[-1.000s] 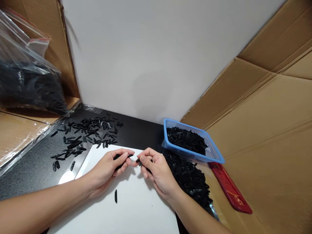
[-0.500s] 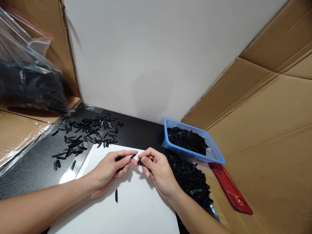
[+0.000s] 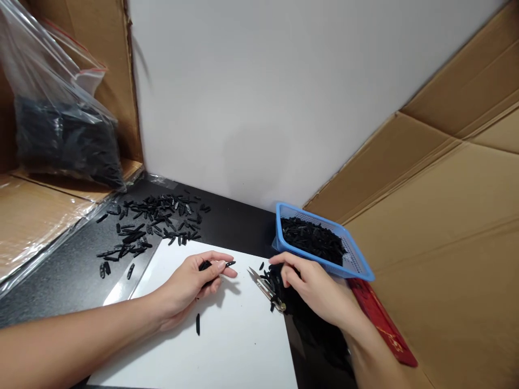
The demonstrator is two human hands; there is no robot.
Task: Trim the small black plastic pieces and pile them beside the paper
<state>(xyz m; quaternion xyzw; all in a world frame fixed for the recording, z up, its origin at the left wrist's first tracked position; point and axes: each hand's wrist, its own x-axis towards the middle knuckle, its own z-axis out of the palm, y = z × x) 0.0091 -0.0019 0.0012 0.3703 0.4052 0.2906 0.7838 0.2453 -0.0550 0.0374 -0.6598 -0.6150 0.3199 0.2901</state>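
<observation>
One loose black piece (image 3: pixel 198 324) lay on the white board (image 3: pixel 239 356), nearer the wearer than either hand. Left hand (image 3: pixel 194 283) was above the board, partly closed around a clump of dark pieces (image 3: pixel 205 266), thumb and fingers pinching one slim piece (image 3: pixel 231 263) that stuck out past the thumb. Right hand (image 3: pixel 310 281) was loosely curled, index finger extended; couldn't tell if it held anything. Metal snips (image 3: pixel 263 287) lay just left of it, among black bits. Blue basket (image 3: pixel 367 270) of black pieces sat just beyond; scattered pieces (image 3: pixel 160 208) lay far left.
</observation>
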